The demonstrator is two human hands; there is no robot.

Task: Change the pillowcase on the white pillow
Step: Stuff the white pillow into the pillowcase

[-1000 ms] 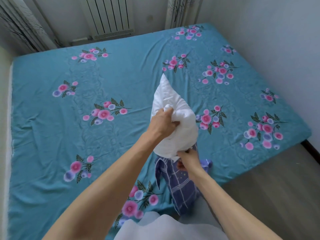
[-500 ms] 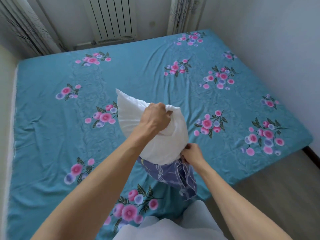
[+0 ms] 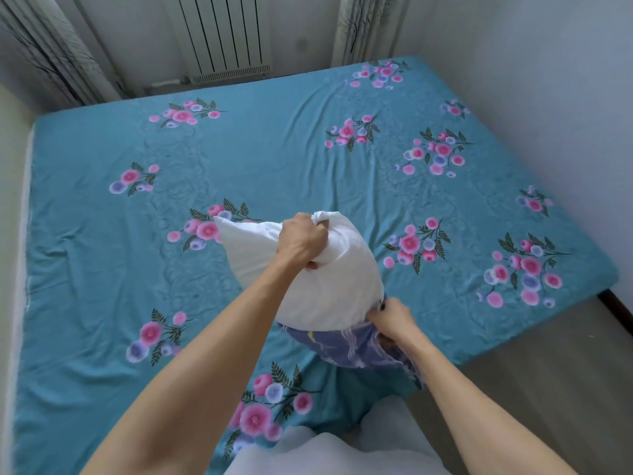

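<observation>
The plump white pillow is held up over the near edge of the bed, its lower end inside a blue-purple patterned pillowcase. The left hand clutches the pillow's top; the right hand pinches the pillowcase rim. The teal floral bedsheet lies broad and flat beyond, wooden floor on the right. No writing is readable.

1. Single head view, worn by a person standing at the bed's near edge.
2. Faces forward and down, steeply.
3. Near: both forearms fill the lower frame.
4. Wide-angle; the radiator at the far wall shows.
</observation>
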